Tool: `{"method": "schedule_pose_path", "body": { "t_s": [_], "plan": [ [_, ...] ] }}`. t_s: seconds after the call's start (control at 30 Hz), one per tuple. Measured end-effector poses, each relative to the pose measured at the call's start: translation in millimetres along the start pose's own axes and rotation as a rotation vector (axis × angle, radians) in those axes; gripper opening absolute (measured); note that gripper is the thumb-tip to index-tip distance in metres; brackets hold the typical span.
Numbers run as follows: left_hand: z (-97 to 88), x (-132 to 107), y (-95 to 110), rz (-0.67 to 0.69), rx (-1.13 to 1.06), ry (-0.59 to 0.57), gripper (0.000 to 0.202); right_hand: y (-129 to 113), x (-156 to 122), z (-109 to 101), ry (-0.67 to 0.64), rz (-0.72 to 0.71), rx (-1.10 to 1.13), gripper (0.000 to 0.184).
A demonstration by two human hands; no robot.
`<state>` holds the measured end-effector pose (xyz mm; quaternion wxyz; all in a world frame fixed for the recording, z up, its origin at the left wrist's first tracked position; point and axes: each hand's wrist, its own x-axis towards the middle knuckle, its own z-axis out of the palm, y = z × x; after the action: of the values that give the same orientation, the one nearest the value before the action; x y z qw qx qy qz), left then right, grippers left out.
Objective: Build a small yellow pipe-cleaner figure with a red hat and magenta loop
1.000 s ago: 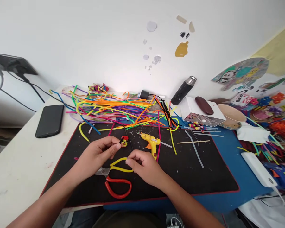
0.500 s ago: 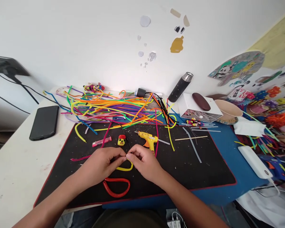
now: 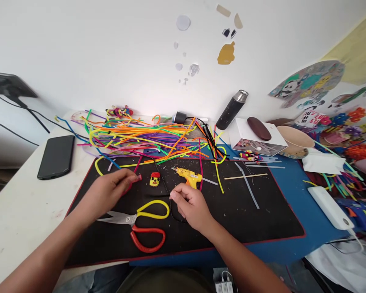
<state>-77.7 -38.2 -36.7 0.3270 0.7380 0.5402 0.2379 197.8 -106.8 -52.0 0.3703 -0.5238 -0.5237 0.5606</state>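
My left hand (image 3: 117, 187) is closed around a slim pink lighter (image 3: 137, 178), most of which the fingers hide. Between the pinched fingertips of my right hand (image 3: 190, 205) is a thin black pipe cleaner (image 3: 173, 217), one end pointing left and the other curving below the hand. Scissors (image 3: 128, 219) with one yellow and one red handle lie under both hands, blades parted. A small yellow head with a red top (image 3: 154, 179) sits between the hands. Just beyond my right hand lies a yellow glue gun (image 3: 187, 176) with a glue stick in its back.
A heap of colourful pipe cleaners (image 3: 146, 138) spans the back of the black mat (image 3: 232, 219). Glue sticks (image 3: 248, 187) and a wooden skewer (image 3: 245, 177) lie right. A phone (image 3: 56, 156) is left; a black flask (image 3: 232, 110) and white box (image 3: 258, 140) stand behind.
My hands have moved apart. The left went left and picked up the lighter from the mat; the right still pinches the black pipe cleaner. The scissors are now uncovered.
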Motion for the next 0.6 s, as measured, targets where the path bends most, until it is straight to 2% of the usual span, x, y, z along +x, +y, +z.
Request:
{"method": "schedule_pose_path", "body": {
  "t_s": [0.07, 0.13, 0.3, 0.43, 0.5, 0.6],
  "plan": [
    [-3.1, 1.4, -8.0, 0.032, 0.042, 0.143, 0.044, 2.2, -1.0, -3.2, 0.009, 0.023, 0.031, 0.043],
    [-3.2, -0.4, -6.9, 0.097, 0.046, 0.156, 0.049, 3.7, -1.8, -4.6, 0.014, 0.027, 0.015, 0.046],
    [5.4, -14.4, 24.9, 0.172, -0.054, 0.01, 0.043, 3.0, -2.2, -0.4, 0.005, 0.019, -0.027, 0.046],
    [17.8, -21.6, 45.9, 0.391, -0.003, -0.137, 0.032, 1.3, -1.3, 3.6, -0.008, 0.011, -0.011, 0.046],
    [24.7, -21.5, 49.3, 0.458, 0.054, -0.153, 0.023, 0.8, -1.2, 5.0, -0.014, 0.013, 0.005, 0.047],
    [31.6, -19.4, 49.1, 0.477, 0.088, -0.136, 0.019, 0.0, -1.1, 6.8, -0.03, 0.019, 0.016, 0.045]
  ]
}}
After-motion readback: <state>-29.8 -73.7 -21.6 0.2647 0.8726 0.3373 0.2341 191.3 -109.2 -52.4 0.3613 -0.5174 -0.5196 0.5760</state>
